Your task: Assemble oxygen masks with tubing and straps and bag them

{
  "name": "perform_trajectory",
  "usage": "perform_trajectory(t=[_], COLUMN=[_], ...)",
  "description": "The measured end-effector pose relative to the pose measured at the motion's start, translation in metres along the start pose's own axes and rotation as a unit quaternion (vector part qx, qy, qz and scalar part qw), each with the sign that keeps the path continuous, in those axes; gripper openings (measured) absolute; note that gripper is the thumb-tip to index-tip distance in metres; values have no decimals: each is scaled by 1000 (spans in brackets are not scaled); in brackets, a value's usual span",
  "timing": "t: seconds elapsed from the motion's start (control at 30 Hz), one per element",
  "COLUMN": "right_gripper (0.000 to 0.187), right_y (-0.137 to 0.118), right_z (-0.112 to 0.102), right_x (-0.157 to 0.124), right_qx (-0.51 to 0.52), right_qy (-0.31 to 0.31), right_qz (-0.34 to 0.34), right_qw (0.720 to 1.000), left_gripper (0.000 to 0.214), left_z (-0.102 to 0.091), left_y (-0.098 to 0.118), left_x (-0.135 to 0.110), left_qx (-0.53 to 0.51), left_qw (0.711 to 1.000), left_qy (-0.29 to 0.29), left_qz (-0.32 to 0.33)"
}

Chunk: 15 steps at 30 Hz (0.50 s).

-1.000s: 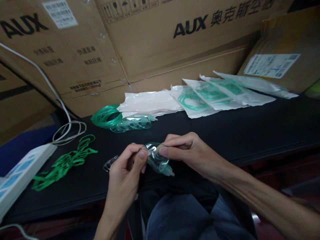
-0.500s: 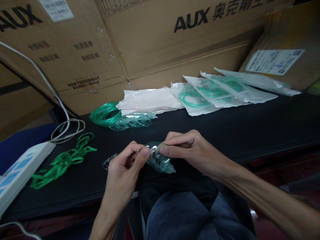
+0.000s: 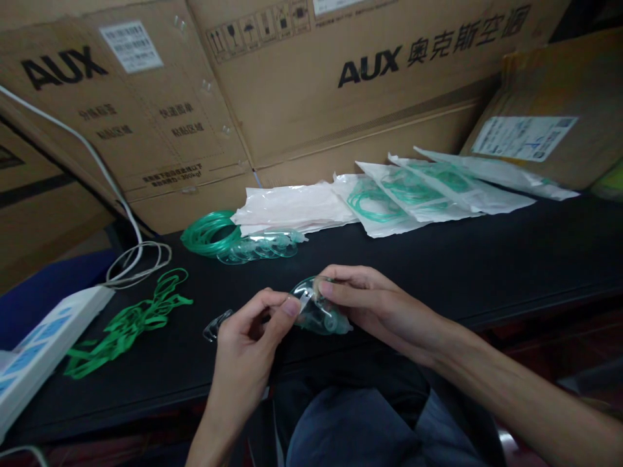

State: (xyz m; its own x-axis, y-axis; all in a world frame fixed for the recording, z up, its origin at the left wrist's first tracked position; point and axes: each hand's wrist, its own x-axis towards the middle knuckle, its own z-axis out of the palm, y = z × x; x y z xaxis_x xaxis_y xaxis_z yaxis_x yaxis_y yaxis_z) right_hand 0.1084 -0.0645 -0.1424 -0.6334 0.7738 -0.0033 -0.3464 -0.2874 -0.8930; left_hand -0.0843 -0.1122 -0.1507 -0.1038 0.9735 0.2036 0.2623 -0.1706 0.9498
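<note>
Both my hands meet over the near edge of a black table (image 3: 487, 259). They hold a clear, green-tinted plastic mask (image 3: 318, 314) between them. My left hand (image 3: 248, 344) pinches the mask's rim with thumb and forefinger. My right hand (image 3: 370, 305) grips the mask from the right, fingers curled over its top. A small clear plastic piece (image 3: 214, 326) lies on the table just left of my left hand.
Green elastic straps (image 3: 131, 321) lie left. Coiled green tubing (image 3: 207, 232) and stacked clear masks (image 3: 260, 245) sit behind. White bags (image 3: 292, 204) and sealed packs (image 3: 413, 188) line the back. Cardboard boxes (image 3: 341, 71) form a wall. A white power strip (image 3: 39, 344) and cable (image 3: 136, 259) are far left.
The mask has tilted and dropped slightly lower toward the table edge between my hands. Both hands keep their grip. The view shifted a little.
</note>
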Motion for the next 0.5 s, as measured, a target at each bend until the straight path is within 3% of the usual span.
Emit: perform_trajectory(t=[0.13,0.23,0.37,0.43,0.5], right_gripper=[22,18,23,34,38], right_y=[4,8,17,21,25], right_z=[1,5,13,16,17], right_x=[2,2,-2,-4,-5], right_qx=[-36,-130,-330,-402,-433], right_qy=[46,118,143,122,109], right_qz=[-38,-135,-275,-313,-337], right_qw=[998,975,892,852,829], left_gripper=[32,38,44,46,47], left_z=[-1,-1,-1,-3,-4], left_y=[0,1,2,2,3], left_x=[2,2,2,2,2], left_qx=[-4,1,7,15,18], left_qw=[999,999,998,998,998], left_qy=[-33,-35,1,7,1], left_qz=[-28,-37,-57,-59,-56])
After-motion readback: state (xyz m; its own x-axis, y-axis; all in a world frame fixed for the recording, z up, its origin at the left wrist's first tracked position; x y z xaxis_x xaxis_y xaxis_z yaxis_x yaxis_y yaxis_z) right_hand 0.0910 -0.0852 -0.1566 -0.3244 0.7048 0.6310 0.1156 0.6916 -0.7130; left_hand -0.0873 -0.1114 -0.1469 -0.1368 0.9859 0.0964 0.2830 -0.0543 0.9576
